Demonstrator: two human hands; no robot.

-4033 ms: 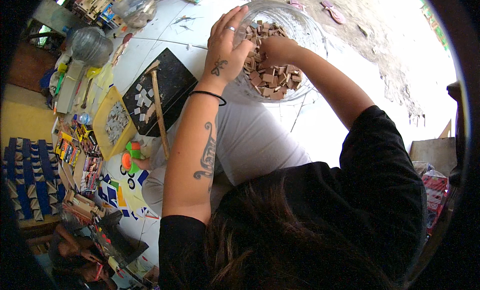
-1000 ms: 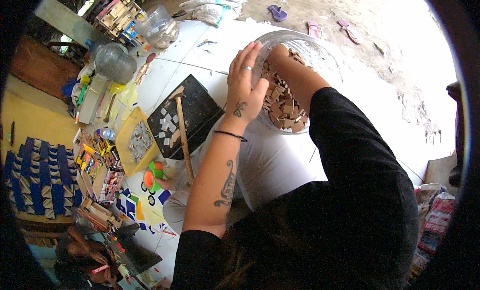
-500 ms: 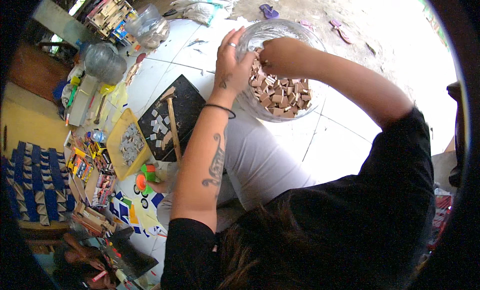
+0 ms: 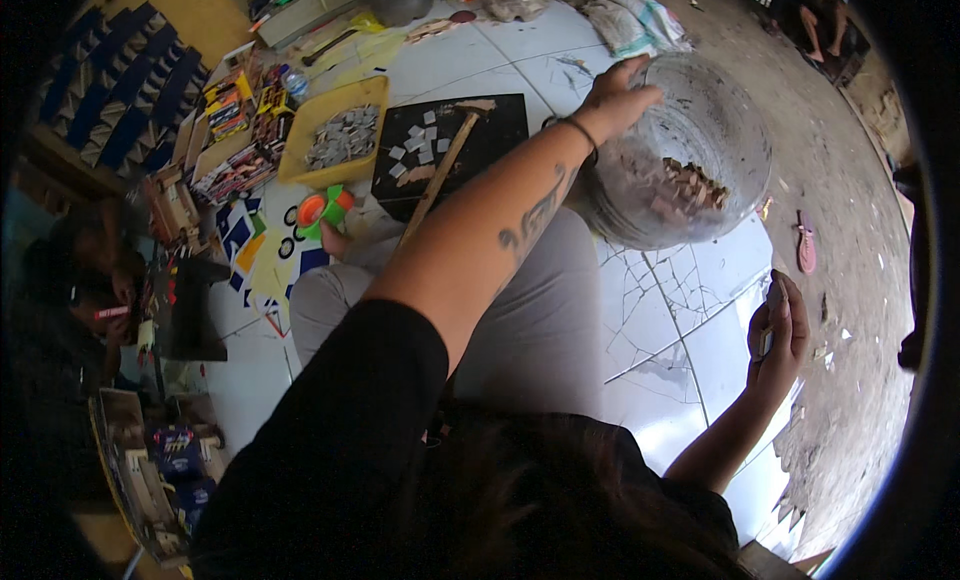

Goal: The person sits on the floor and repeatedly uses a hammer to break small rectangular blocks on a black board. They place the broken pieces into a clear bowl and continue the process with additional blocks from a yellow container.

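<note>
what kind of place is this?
Probably a mosaic craft workspace on a tiled floor: a clear bowl of tile chips, a black board with pieces and a hammer, a yellow tray of grey chips.

Daylight floods the scene from about two o'clock, where the dirt ground [image 4: 850, 230] washes pale and the white floor tiles [image 4: 690, 350] glare near five o'clock. The clear plastic jar [image 4: 690, 150] catches soft sheen on its wall, which hazes the contents inside. The side toward nine o'clock sits dim, and a seated person there [image 4: 80, 280] is lost in murk. The tattooed forearm [image 4: 500, 230] is evenly lit, sharp enough to read its marks. A black fisheye rim rings the frame; tile joints bow near it, and detail smears toward the edges. The dark hair [image 4: 540, 510] at six o'clock is underexposed and soft.
</note>
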